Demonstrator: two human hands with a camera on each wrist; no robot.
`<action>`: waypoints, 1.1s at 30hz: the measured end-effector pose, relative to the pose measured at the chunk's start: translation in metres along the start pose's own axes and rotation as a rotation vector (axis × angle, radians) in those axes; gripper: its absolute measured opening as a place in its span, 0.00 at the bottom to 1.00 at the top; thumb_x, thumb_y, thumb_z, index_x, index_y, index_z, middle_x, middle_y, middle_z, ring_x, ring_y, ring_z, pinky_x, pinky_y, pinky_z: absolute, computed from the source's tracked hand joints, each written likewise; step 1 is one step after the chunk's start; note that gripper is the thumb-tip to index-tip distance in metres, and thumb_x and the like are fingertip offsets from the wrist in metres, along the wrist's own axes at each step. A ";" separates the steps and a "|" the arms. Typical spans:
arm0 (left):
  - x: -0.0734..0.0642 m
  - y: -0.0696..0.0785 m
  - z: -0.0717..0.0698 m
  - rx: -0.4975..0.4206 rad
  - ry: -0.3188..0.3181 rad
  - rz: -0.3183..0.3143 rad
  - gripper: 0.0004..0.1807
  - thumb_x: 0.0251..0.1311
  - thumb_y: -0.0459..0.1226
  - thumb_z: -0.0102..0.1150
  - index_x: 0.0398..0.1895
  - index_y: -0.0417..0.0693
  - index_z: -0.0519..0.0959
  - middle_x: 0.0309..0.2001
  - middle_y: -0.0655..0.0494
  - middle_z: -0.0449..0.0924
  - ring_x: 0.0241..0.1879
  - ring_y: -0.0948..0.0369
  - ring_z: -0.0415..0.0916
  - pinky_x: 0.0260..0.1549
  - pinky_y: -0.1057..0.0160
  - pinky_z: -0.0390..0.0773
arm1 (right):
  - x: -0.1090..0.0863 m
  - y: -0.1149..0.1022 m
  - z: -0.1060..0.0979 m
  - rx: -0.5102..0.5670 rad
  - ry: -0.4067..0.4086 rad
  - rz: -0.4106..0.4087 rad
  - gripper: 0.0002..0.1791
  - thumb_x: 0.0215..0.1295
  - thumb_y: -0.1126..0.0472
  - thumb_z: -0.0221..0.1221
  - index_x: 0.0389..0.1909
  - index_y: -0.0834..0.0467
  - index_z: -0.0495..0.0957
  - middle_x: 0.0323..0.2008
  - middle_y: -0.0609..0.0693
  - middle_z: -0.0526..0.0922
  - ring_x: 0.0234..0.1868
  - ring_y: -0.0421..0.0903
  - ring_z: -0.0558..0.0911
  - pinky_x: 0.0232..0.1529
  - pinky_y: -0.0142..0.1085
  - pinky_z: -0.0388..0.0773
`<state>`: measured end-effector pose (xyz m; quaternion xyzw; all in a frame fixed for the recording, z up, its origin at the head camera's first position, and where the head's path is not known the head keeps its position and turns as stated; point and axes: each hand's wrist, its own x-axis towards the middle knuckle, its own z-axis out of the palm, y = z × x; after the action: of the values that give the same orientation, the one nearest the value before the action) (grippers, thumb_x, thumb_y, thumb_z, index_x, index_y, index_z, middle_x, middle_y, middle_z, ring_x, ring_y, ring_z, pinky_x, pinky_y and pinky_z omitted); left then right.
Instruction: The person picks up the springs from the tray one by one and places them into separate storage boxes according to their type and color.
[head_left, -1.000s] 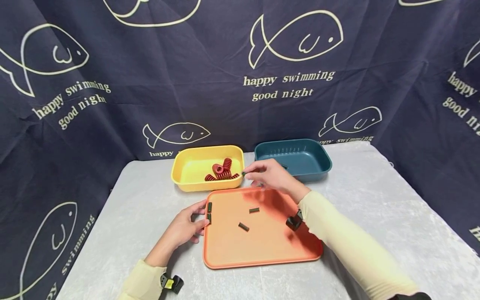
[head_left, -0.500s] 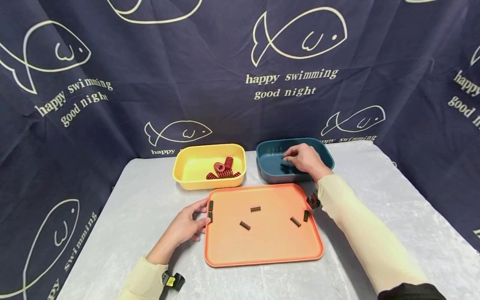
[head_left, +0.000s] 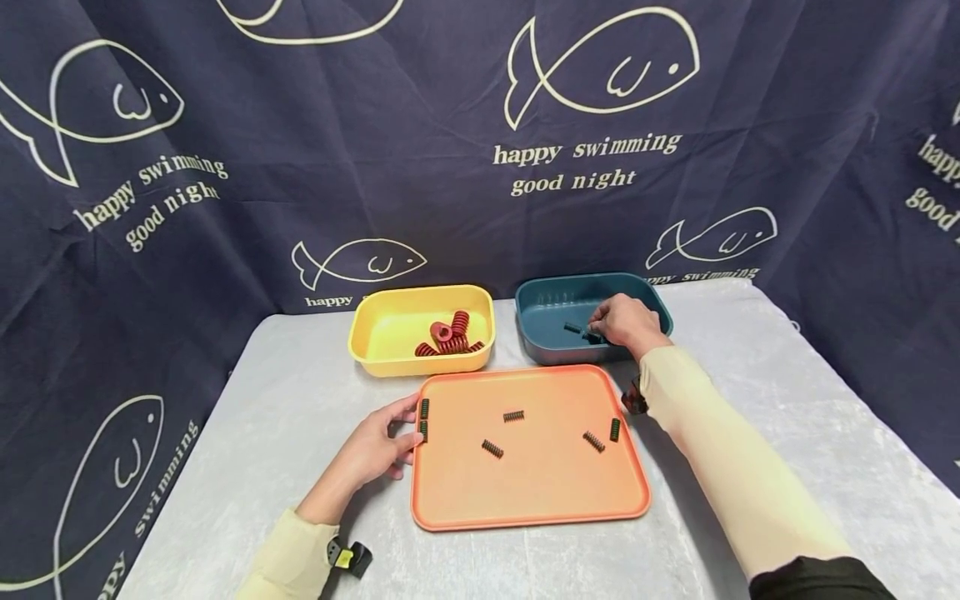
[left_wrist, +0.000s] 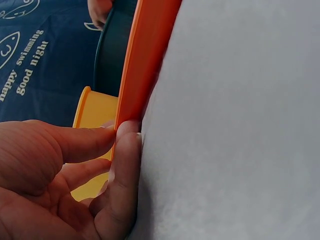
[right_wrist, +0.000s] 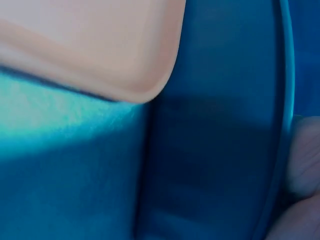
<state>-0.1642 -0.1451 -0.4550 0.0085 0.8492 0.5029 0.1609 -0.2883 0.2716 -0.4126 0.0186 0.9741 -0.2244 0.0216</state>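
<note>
My left hand (head_left: 372, 446) grips the left edge of an orange tray (head_left: 525, 500); in the left wrist view its thumb (left_wrist: 87, 144) and fingers pinch the rim. Several dark coil springs lie on the tray: two along the left rim, two around the middle, such as one spring (head_left: 513, 416), and two near the right rim. My right hand (head_left: 628, 322) reaches into the blue bin (head_left: 536, 343), fingertips down at a dark spring (head_left: 592, 338). Whether they pinch it is hidden. Another dark spring (head_left: 572, 327) lies beside it.
A yellow bin (head_left: 375, 364) with several thick red springs (head_left: 453, 343) stands left of the blue bin, behind the tray. All rest on a grey table (head_left: 300, 367). A dark blue fish-print cloth (head_left: 420, 167) hangs behind and at both sides.
My right hand has moved from the yellow bin's right edge, where it held a small dark spring, into the blue bin, then slightly right within it. The left hand keeps its grip on the tray.
</note>
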 end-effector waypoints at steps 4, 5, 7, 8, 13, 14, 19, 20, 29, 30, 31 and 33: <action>0.001 0.001 0.000 0.002 -0.002 0.000 0.36 0.67 0.27 0.64 0.77 0.53 0.68 0.58 0.47 0.75 0.26 0.58 0.81 0.17 0.58 0.84 | -0.006 -0.006 0.001 0.065 0.075 -0.051 0.11 0.70 0.56 0.65 0.47 0.56 0.88 0.48 0.56 0.87 0.54 0.61 0.80 0.60 0.63 0.69; 0.001 0.001 0.000 0.002 -0.001 -0.001 0.36 0.67 0.28 0.64 0.77 0.53 0.68 0.58 0.47 0.75 0.26 0.57 0.81 0.17 0.58 0.84 | -0.008 -0.008 0.001 0.088 0.089 -0.071 0.11 0.71 0.56 0.65 0.47 0.56 0.88 0.47 0.56 0.88 0.53 0.60 0.81 0.60 0.62 0.70; 0.002 0.002 0.000 0.005 0.000 0.003 0.36 0.67 0.28 0.64 0.77 0.53 0.68 0.58 0.47 0.75 0.26 0.57 0.81 0.17 0.58 0.84 | -0.013 -0.013 0.000 0.133 0.110 -0.116 0.11 0.70 0.56 0.66 0.48 0.57 0.88 0.46 0.56 0.88 0.50 0.59 0.82 0.57 0.59 0.74; 0.002 0.002 0.000 0.007 0.002 0.002 0.36 0.67 0.28 0.64 0.77 0.53 0.68 0.58 0.47 0.75 0.26 0.57 0.81 0.17 0.58 0.84 | -0.016 -0.016 -0.001 0.154 0.118 -0.142 0.11 0.70 0.56 0.66 0.48 0.57 0.88 0.46 0.55 0.88 0.48 0.58 0.82 0.55 0.57 0.76; 0.002 0.002 0.000 0.007 0.002 -0.003 0.36 0.67 0.27 0.64 0.77 0.52 0.68 0.58 0.47 0.75 0.26 0.57 0.81 0.17 0.58 0.84 | -0.030 -0.029 -0.004 0.249 0.132 -0.236 0.13 0.67 0.57 0.69 0.49 0.57 0.88 0.45 0.54 0.88 0.41 0.53 0.82 0.43 0.46 0.80; 0.003 0.002 0.000 0.005 0.002 -0.006 0.36 0.67 0.27 0.64 0.77 0.53 0.68 0.58 0.47 0.75 0.26 0.57 0.81 0.17 0.58 0.84 | -0.033 -0.033 -0.004 0.271 0.130 -0.251 0.13 0.67 0.57 0.69 0.49 0.58 0.87 0.45 0.54 0.88 0.41 0.52 0.82 0.42 0.44 0.80; 0.003 0.002 -0.001 0.007 -0.003 0.005 0.36 0.67 0.27 0.64 0.77 0.53 0.68 0.58 0.47 0.75 0.27 0.57 0.81 0.17 0.58 0.84 | -0.045 -0.050 0.001 0.386 0.082 -0.327 0.16 0.66 0.57 0.71 0.51 0.60 0.87 0.46 0.54 0.88 0.42 0.53 0.83 0.43 0.40 0.81; 0.003 0.002 -0.001 0.005 -0.002 0.003 0.36 0.67 0.27 0.64 0.77 0.53 0.68 0.58 0.47 0.75 0.27 0.57 0.81 0.17 0.57 0.84 | -0.047 -0.054 0.004 0.416 0.063 -0.339 0.17 0.66 0.57 0.71 0.51 0.60 0.87 0.46 0.55 0.88 0.42 0.53 0.83 0.44 0.40 0.81; 0.001 0.000 -0.001 -0.003 0.008 -0.002 0.36 0.67 0.27 0.64 0.77 0.53 0.68 0.58 0.47 0.75 0.26 0.57 0.81 0.18 0.57 0.84 | -0.060 -0.091 0.033 0.597 -0.114 -0.436 0.14 0.64 0.64 0.71 0.51 0.59 0.87 0.47 0.54 0.88 0.42 0.52 0.85 0.46 0.34 0.82; 0.001 0.000 -0.001 -0.006 0.008 -0.001 0.36 0.67 0.27 0.64 0.77 0.53 0.68 0.58 0.47 0.75 0.26 0.57 0.81 0.17 0.57 0.84 | -0.061 -0.094 0.037 0.609 -0.134 -0.448 0.15 0.64 0.64 0.70 0.51 0.61 0.87 0.47 0.55 0.88 0.42 0.52 0.85 0.46 0.33 0.82; 0.001 -0.001 -0.001 -0.008 0.007 0.002 0.36 0.67 0.27 0.64 0.77 0.53 0.68 0.57 0.47 0.75 0.26 0.57 0.81 0.17 0.57 0.84 | -0.063 -0.098 0.041 0.621 -0.152 -0.458 0.15 0.64 0.65 0.70 0.51 0.62 0.86 0.48 0.58 0.88 0.41 0.52 0.86 0.45 0.33 0.82; 0.001 -0.001 -0.001 -0.009 0.002 0.006 0.36 0.67 0.27 0.64 0.77 0.52 0.68 0.57 0.47 0.74 0.26 0.57 0.81 0.17 0.57 0.84 | -0.065 -0.105 0.049 0.642 -0.186 -0.472 0.15 0.64 0.66 0.70 0.51 0.64 0.86 0.48 0.61 0.87 0.41 0.52 0.86 0.44 0.33 0.83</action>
<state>-0.1652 -0.1464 -0.4559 0.0098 0.8472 0.5070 0.1584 -0.2262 0.1537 -0.4078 -0.2202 0.8260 -0.5164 0.0505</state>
